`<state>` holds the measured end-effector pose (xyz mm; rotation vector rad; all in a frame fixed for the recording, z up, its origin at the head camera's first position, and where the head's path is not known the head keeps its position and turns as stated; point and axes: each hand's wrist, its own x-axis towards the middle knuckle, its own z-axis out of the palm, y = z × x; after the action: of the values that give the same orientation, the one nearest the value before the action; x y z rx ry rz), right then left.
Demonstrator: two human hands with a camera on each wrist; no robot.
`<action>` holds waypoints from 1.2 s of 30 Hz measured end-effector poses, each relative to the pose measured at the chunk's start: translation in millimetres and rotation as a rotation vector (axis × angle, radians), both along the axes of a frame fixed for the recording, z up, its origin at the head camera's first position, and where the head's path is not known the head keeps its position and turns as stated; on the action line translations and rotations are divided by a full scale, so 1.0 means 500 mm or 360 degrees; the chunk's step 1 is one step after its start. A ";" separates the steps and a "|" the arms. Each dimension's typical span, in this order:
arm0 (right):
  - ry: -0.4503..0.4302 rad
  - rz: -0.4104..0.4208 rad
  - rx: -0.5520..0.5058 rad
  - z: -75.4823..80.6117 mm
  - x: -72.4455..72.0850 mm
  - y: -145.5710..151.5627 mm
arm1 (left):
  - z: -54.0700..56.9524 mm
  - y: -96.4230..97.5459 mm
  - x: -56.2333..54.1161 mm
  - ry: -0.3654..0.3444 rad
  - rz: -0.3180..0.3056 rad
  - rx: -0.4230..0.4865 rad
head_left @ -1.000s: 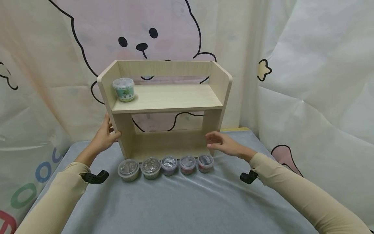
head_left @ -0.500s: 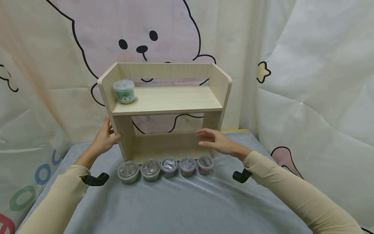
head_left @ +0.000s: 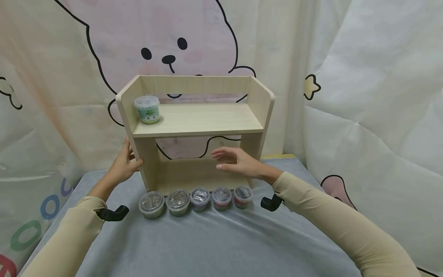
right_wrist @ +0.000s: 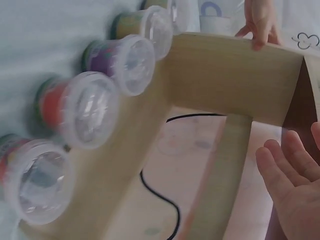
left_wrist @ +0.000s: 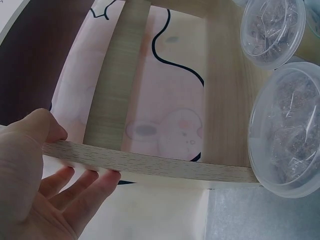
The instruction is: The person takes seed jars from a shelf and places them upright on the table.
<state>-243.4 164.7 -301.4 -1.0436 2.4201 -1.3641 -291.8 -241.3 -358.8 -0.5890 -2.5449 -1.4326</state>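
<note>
A pale wooden two-tier shelf (head_left: 204, 119) stands on the table. My left hand (head_left: 122, 163) grips the edge of its left side panel (left_wrist: 165, 165), thumb on the inner face and fingers on the outer. In front of the lower compartment hovers my right hand (head_left: 240, 163), holding nothing, its fingers extended to the left. Below it, clear-lidded tubs stand in a row at the shelf's foot: two larger ones (head_left: 152, 205) on the left, then a purple one (head_left: 200, 199) and two reddish ones (head_left: 222, 198). A green-labelled tub (head_left: 147, 110) sits at the upper tier's left end.
Grey-blue cloth (head_left: 207, 246) covers the table. Behind the shelf hangs a pale curtain (head_left: 277, 46) with cartoon drawings, and more sheeting (head_left: 380, 96) runs along the right side. Black wrist devices (head_left: 113, 213) are on both forearms.
My right hand has moved left, from the shelf's right side panel to the front of the lower compartment. The left hand keeps its grip, and the tubs stay in place.
</note>
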 end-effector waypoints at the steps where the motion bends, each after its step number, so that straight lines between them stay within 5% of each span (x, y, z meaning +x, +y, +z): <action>1: 0.0014 0.0008 0.0003 0.004 -0.001 -0.007 | 0.000 -0.001 0.000 -0.0002 0.0001 0.0001; 23: 0.0111 0.0184 -0.0101 0.104 -0.030 -0.134 | -0.001 -0.001 0.002 -0.0014 0.0006 0.0006; 36: -0.0037 0.0063 -0.0261 0.144 -0.082 -0.181 | 0.002 -0.002 -0.004 -0.0026 -0.0013 0.0000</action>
<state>-284.5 74.4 -229.4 -1.0999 2.2901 -1.5741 -293.8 -242.4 -357.7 -0.5912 -2.5577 -1.4463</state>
